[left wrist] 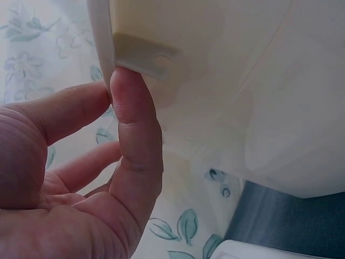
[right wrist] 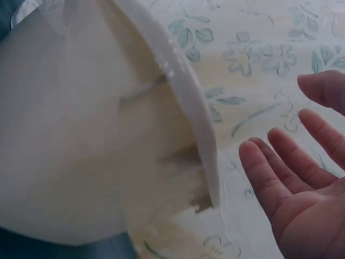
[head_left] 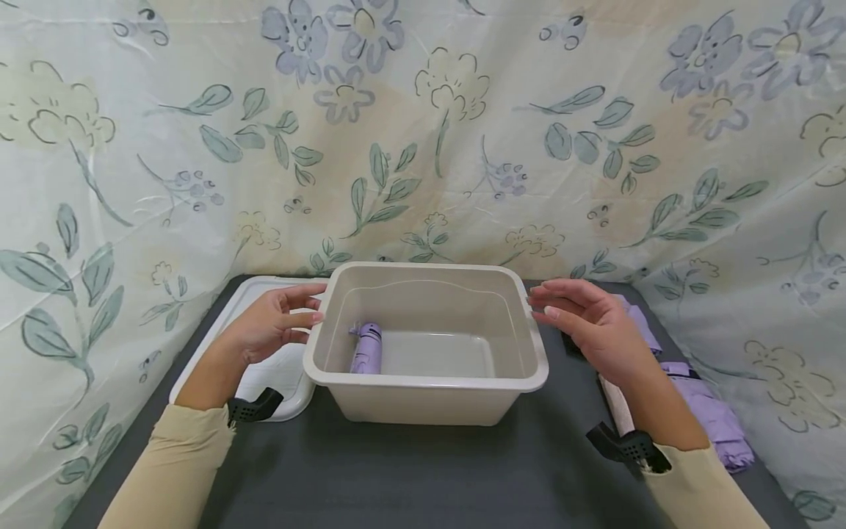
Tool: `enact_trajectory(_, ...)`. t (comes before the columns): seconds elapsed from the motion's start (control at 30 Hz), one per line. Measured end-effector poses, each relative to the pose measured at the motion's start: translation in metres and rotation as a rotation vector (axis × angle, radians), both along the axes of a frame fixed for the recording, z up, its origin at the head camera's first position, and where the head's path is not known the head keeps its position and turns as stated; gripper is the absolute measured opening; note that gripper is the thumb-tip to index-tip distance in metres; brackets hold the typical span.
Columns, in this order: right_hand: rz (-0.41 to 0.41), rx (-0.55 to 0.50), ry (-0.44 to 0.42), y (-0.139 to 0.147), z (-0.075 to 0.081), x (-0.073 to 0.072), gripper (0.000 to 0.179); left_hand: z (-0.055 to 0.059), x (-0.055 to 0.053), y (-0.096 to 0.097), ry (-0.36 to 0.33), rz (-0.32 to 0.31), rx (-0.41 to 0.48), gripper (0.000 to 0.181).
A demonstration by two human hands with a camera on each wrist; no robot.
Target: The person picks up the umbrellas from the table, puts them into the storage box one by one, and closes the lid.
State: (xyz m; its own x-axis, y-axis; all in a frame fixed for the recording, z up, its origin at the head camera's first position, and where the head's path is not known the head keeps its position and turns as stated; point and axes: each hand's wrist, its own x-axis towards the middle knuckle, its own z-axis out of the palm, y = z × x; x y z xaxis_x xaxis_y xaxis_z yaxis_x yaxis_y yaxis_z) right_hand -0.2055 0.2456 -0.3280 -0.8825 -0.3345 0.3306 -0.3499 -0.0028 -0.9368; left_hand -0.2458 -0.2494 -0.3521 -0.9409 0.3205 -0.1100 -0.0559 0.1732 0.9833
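A beige plastic tub [head_left: 429,400] stands at the middle of the dark table. Inside it, toward the left wall, lies a rolled purple bundle [head_left: 367,351] with a small clear loop at its top end; its exact kind is unclear. My left hand [head_left: 274,323] pinches the tub's left rim, with thumb and finger on either side of the edge, as the left wrist view shows on the rim [left wrist: 102,38]. On the other side, my right hand [head_left: 588,323] is held beside the right rim with fingers extended. A gap separates it from the rim [right wrist: 202,124] in the right wrist view.
A white lid [head_left: 274,378] lies flat on the left, partly behind the tub and left arm. Folded purple fabric [head_left: 710,419] and a pale long object [head_left: 616,404] lie along the right edge, partly covered by the right arm. A flowered curtain [head_left: 463,147] closes off the back and sides.
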Motion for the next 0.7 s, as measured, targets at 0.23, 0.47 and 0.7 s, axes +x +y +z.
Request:
enact_trajectory(0.23, -0.109, 0.02, 0.043, 0.03, -0.024, 0.016, 0.039, -0.001, 0.001, 0.001, 0.004, 0.005, 0.0, 0.064)
enact_trajectory(0.47, -0.174, 0.01, -0.01, 0.069, -0.044, 0.031, 0.042, 0.0, 0.004, 0.003, 0.011, 0.012, -0.006, 0.064)
enact_trajectory(0.7, -0.335, 0.23, -0.087, 0.102, -0.061, 0.043, 0.044, 0.001, 0.004, 0.003, 0.026, 0.013, -0.01, 0.062)
